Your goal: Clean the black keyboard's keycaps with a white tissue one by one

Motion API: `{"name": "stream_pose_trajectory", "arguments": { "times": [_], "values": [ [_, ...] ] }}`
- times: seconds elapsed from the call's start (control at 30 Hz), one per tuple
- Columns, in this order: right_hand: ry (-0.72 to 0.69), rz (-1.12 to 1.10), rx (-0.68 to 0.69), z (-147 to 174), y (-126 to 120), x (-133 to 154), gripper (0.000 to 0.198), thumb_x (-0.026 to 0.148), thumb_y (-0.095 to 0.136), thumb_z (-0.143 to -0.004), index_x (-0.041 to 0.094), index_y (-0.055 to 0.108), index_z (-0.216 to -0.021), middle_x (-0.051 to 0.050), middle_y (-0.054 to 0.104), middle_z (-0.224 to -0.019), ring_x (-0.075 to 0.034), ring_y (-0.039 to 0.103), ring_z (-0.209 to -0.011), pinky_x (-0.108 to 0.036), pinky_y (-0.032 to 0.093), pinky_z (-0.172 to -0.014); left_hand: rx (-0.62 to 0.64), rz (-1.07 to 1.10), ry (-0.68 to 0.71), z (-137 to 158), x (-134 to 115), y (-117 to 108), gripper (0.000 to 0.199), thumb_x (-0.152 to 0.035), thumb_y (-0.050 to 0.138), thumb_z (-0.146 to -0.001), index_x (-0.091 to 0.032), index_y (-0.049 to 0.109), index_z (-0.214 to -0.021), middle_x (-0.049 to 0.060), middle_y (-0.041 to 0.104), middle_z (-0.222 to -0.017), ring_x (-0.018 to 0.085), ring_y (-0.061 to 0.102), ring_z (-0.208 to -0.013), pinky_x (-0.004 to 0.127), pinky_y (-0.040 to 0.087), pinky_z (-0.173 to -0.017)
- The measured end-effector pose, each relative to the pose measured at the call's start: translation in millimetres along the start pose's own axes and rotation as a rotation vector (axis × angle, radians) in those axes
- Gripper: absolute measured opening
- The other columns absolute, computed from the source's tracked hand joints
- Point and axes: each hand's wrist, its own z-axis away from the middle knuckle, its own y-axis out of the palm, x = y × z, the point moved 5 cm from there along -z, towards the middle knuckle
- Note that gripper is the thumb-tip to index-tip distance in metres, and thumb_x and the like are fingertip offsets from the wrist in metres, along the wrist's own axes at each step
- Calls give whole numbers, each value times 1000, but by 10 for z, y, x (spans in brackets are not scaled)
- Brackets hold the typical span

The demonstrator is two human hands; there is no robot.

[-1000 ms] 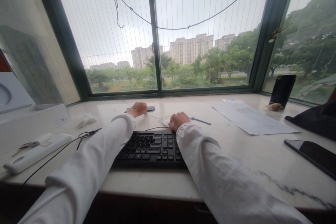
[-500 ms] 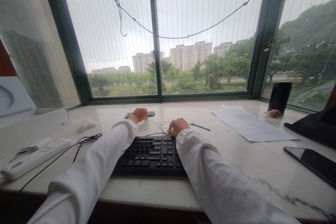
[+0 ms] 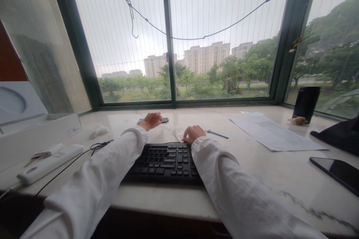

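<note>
My left hand (image 3: 152, 121) is over a row of small dark keycaps (image 3: 165, 120) near the window. Its fingers are bent and closed; whatever they hold is hidden. My right hand (image 3: 194, 134) is closed at the back edge of a black keyboard (image 3: 168, 165), its fingertips on a thin white tissue (image 3: 178, 134) that lies partly under the hand. In the keyboard's left part, several key positions look bare of caps; my left sleeve covers its far left end. A slim blue stick (image 3: 217, 134) rests on the marble just right of my right hand.
At left stand a white box (image 3: 39, 129), a power strip (image 3: 52, 163) with a black cable (image 3: 60, 171), and a crumpled white bag (image 3: 99, 131). To the right are printed paper (image 3: 275, 134), a phone (image 3: 336, 173), a black cylinder (image 3: 306, 104) and black cloth (image 3: 340, 134).
The view has shifted slightly, so things sit a little farther right. My left hand has risen slightly above the keycaps. My right hand stays by the keyboard's back edge.
</note>
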Motion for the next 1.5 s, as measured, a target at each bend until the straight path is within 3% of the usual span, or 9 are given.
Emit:
{"name": "stream_pose_trajectory", "arguments": {
  "times": [0.23,0.33,0.47,0.57,0.67,0.83,1.13,1.27,1.5],
  "values": [
    [-23,-21,-31,33,-69,24,17,29,64,-80,22,77,-88,-9,74,-93,-23,64,-94,-33,40,-89,-180,68,34,343,-249,-614,29,-40,50,-92,-24,73,-95,3,70,-105,17,67,-82,26,45,-70],
    [64,-173,-149,-4,-168,-76,24,36,57,-83,21,74,-92,-7,72,-93,-21,63,-90,-34,41,-87,-388,209,92,589,-417,-813,27,-39,53,-91,-21,74,-92,4,74,-93,18,69,-81,26,47,-68],
    [183,-713,-209,-93,-203,-165,20,31,57,-82,16,69,-89,-9,71,-96,-19,63,-89,-31,46,-81,-520,245,192,841,-637,-863,25,-36,53,-92,-22,74,-95,5,75,-87,18,71,-78,24,48,-64],
    [241,-1269,-102,-101,-111,-35,12,19,57,-80,16,63,-90,-7,70,-87,-17,66,-81,-29,51,-77,-541,224,313,933,-743,-862,26,-35,52,-93,-22,73,-98,5,75,-83,17,71,-72,21,46,-58],
    [221,-1563,6,-53,-30,193,10,14,62,-78,16,60,-87,-4,69,-75,-15,66,-69,-27,53,-71,-531,233,386,974,-769,-853,24,-34,52,-94,-23,72,-102,4,75,-82,16,71,-69,19,44,-55],
    [185,-1618,63,-7,49,342,13,15,73,-72,14,64,-81,-3,67,-64,-13,62,-58,-25,52,-60,-498,377,432,993,-777,-813,23,-33,54,-93,-22,71,-104,4,75,-97,16,71,-85,20,51,-67],
    [105,-1683,208,29,36,325,31,4,76,-61,14,72,-90,-7,74,-78,-18,71,-76,-31,56,-79,-480,586,296,980,-728,-830,16,-35,62,-88,-23,71,-95,0,74,-95,16,70,-88,23,50,-76],
    [83,-1667,184,2,55,303,33,5,80,-58,13,73,-89,-7,75,-78,-19,71,-77,-33,57,-79,-477,596,321,987,-737,-817,16,-33,60,-90,-23,69,-97,-1,74,-95,15,70,-87,21,49,-75],
    [103,-1672,127,-11,81,313,24,12,79,-66,11,73,-90,-9,75,-79,-17,71,-77,-30,57,-80,-456,611,312,997,-759,-820,15,-30,59,-90,-23,67,-102,-1,73,-100,14,69,-90,21,49,-76]
  ]
}}
